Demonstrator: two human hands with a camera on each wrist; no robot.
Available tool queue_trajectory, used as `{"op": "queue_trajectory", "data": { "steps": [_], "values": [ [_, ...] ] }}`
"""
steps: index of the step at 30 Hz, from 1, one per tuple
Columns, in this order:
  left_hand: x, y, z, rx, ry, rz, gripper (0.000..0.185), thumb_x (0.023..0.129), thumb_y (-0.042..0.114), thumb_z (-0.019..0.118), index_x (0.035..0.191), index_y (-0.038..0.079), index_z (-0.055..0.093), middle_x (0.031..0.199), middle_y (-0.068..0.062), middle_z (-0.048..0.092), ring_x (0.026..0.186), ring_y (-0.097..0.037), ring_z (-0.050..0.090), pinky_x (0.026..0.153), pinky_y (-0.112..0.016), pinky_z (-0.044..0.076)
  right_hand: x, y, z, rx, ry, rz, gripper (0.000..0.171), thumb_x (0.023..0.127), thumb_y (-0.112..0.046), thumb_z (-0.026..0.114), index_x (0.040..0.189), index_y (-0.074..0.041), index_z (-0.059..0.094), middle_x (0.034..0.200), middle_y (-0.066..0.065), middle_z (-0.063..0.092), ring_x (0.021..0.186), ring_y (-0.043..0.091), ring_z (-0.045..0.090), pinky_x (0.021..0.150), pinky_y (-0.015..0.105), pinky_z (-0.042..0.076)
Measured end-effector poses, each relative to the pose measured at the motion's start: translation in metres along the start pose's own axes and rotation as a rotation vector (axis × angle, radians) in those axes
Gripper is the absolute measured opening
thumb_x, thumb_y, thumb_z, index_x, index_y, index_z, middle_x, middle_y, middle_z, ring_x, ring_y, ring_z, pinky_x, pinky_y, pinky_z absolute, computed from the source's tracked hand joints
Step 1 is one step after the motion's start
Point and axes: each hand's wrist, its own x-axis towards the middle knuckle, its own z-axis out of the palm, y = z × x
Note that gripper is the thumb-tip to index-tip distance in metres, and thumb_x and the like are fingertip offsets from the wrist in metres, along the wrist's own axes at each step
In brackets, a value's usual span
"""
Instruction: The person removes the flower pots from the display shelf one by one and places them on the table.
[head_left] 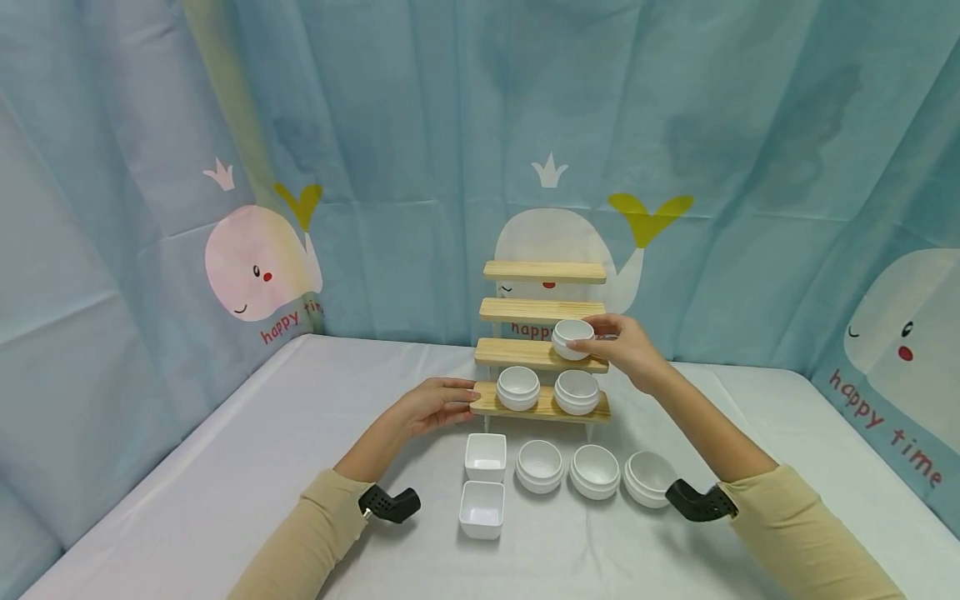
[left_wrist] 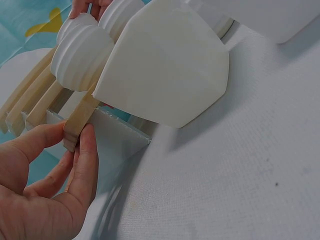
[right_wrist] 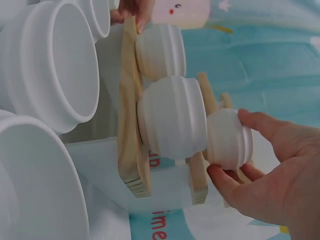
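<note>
A white-clothed table (head_left: 225, 467) backed by a whale-print curtain (head_left: 750, 167) carries a four-step wooden shelf rack (head_left: 543, 271) at its far middle, with two round white bowls (head_left: 518, 387) side by side on the lowest step. On the table just in front of the rack lie two square white dishes (head_left: 485, 456), one nearer than the other, and to their right a row of three round bowls (head_left: 596, 470). The left hand (head_left: 435, 406) grips the left end of the lowest step with curled fingers (left_wrist: 85, 165), while the right hand (head_left: 626, 346) grasps a small white bowl (head_left: 573, 338) at the right end of the second step, fingers around its side.
</note>
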Motion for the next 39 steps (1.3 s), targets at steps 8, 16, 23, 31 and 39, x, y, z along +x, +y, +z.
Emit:
{"op": "queue_trajectory", "data": {
  "steps": [8,16,23,31,39],
  "values": [
    [0.0,-0.001,0.0,-0.003,-0.007,0.007,0.051,0.103,0.001,0.064,0.15,-0.011,0.048,0.114,-0.012,0.066,0.084,-0.012,0.072,0.078,-0.021,0.065,-0.005,-0.005,-0.001,0.005,-0.006,-0.006,0.066,0.096,-0.019,0.078,0.149,0.008,0.049,0.147,0.027,0.055,0.13,0.035,0.052,0.095,0.028,0.05],
    [0.0,0.0,0.0,-0.008,-0.003,0.001,0.051,0.103,0.001,0.064,0.15,-0.01,0.047,0.113,-0.012,0.066,0.085,-0.012,0.072,0.079,-0.022,0.065,-0.011,-0.008,-0.001,0.011,-0.015,-0.012,0.065,0.096,-0.019,0.078,0.149,0.007,0.05,0.144,0.025,0.056,0.128,0.034,0.053,0.097,0.031,0.05],
    [0.0,-0.001,0.0,-0.009,0.0,0.001,0.051,0.103,0.001,0.064,0.15,-0.01,0.047,0.113,-0.012,0.066,0.084,-0.012,0.072,0.079,-0.022,0.065,-0.015,-0.009,0.003,0.016,-0.022,0.007,0.065,0.096,-0.019,0.079,0.15,0.004,0.051,0.141,0.023,0.058,0.128,0.033,0.054,0.098,0.032,0.05],
    [0.001,-0.001,-0.001,-0.017,-0.008,0.007,0.049,0.103,0.0,0.064,0.149,-0.01,0.048,0.11,-0.012,0.067,0.084,-0.012,0.072,0.078,-0.021,0.065,-0.022,-0.013,0.006,0.04,-0.046,-0.007,0.068,0.095,-0.02,0.079,0.153,0.002,0.049,0.146,0.023,0.057,0.125,0.029,0.059,0.096,0.031,0.055],
    [0.001,-0.001,-0.001,-0.013,-0.004,-0.001,0.05,0.103,0.0,0.064,0.149,-0.009,0.048,0.111,-0.012,0.068,0.083,-0.012,0.073,0.077,-0.021,0.065,-0.032,-0.017,0.009,0.05,-0.074,-0.013,0.066,0.097,-0.019,0.078,0.152,0.003,0.049,0.148,0.022,0.055,0.124,0.028,0.061,0.101,0.032,0.054]
  ]
}}
